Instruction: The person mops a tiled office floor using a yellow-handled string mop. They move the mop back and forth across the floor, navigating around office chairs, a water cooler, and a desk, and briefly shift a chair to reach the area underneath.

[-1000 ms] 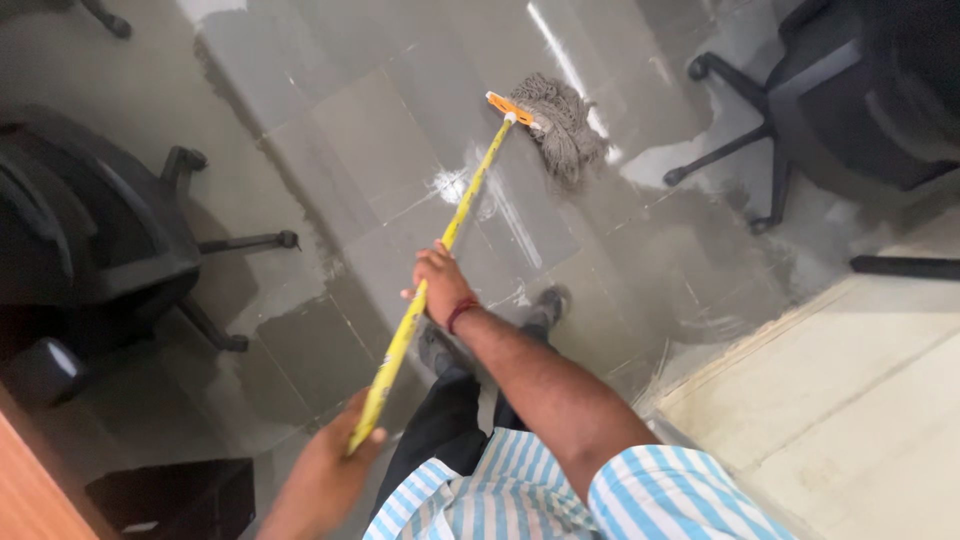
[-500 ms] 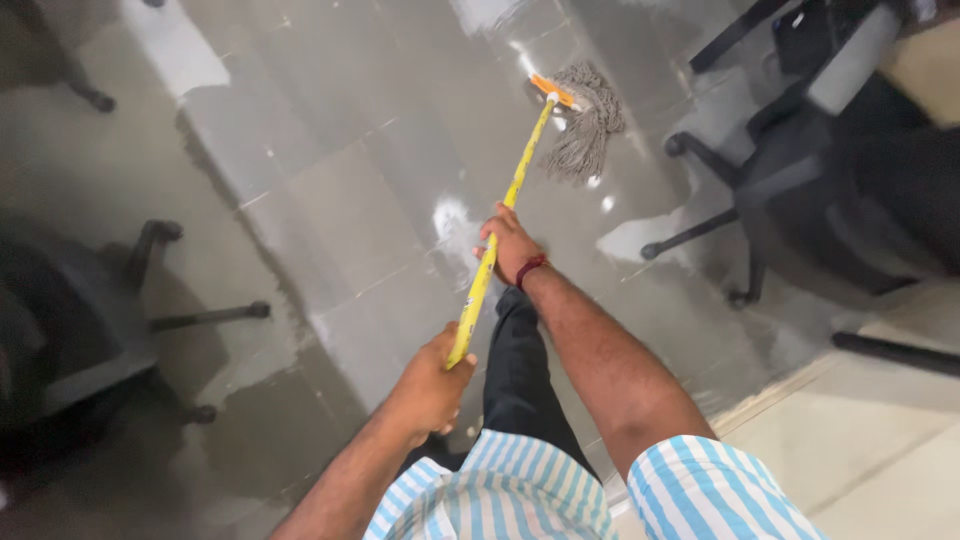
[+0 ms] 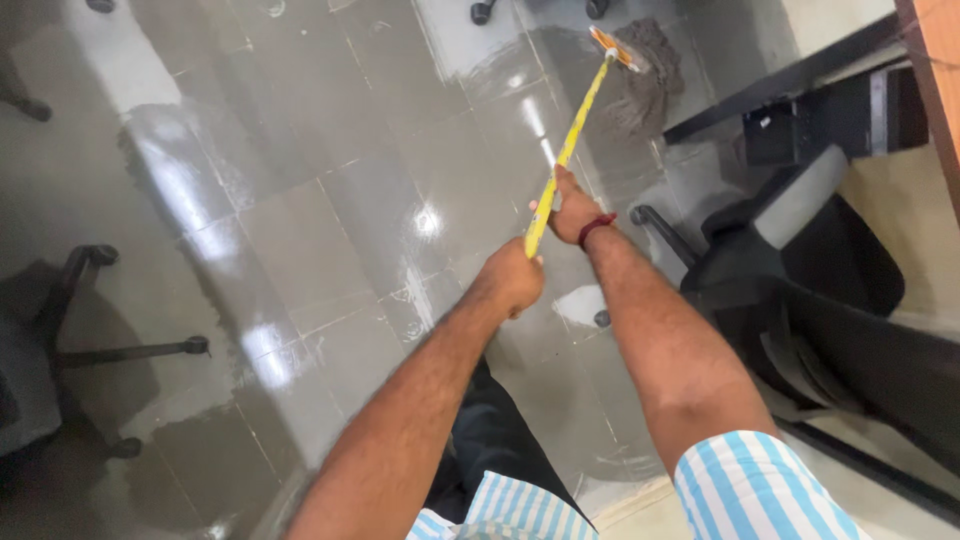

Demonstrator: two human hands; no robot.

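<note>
At the near end of the yellow mop handle (image 3: 568,152) the left hand (image 3: 512,280) is closed around it, the right hand (image 3: 574,208) gripping just beyond, the grey mop head (image 3: 645,75) far on the wet tiled floor (image 3: 300,200), a black office chair (image 3: 800,270) right.

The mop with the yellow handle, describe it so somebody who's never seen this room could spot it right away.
Start at the glossy grey tiled floor and follow both hands, left hand and right hand, gripping a thin yellow pole. It runs up to an orange clamp holding a grey string mop head beside the black desk leg. It is the only bright yellow thing among dark office chairs.
</note>
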